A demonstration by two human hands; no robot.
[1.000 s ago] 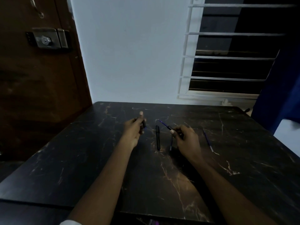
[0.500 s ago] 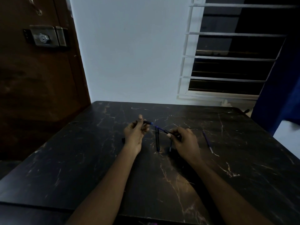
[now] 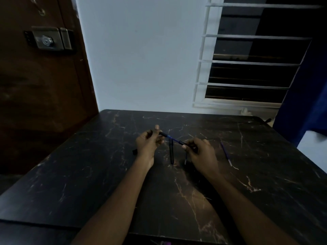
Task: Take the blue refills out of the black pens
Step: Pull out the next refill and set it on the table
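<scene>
Above a dark marbled table (image 3: 265, 174), one black pen section (image 3: 163, 133) is pinched between the thumb and fingers of the left hand (image 3: 147, 143). The other section (image 3: 183, 143) is gripped in the curled fingers of the right hand (image 3: 202, 152), and a stretch of blue refill (image 3: 172, 138) is exposed between the two. Under that gap a second black pen (image 3: 171, 153) is laid on the table. A thin stick (image 3: 185, 159), possibly another refill in the dim light, is partly hidden by the right hand. A loose refill (image 3: 226, 154) is left well to the right, and a small black piece (image 3: 134, 152) just beside the left hand. Behind are seen a wooden door (image 3: 35, 103) with a metal lock (image 3: 47, 39), a barred window (image 3: 251, 62) and a blue curtain (image 3: 307, 103).
</scene>
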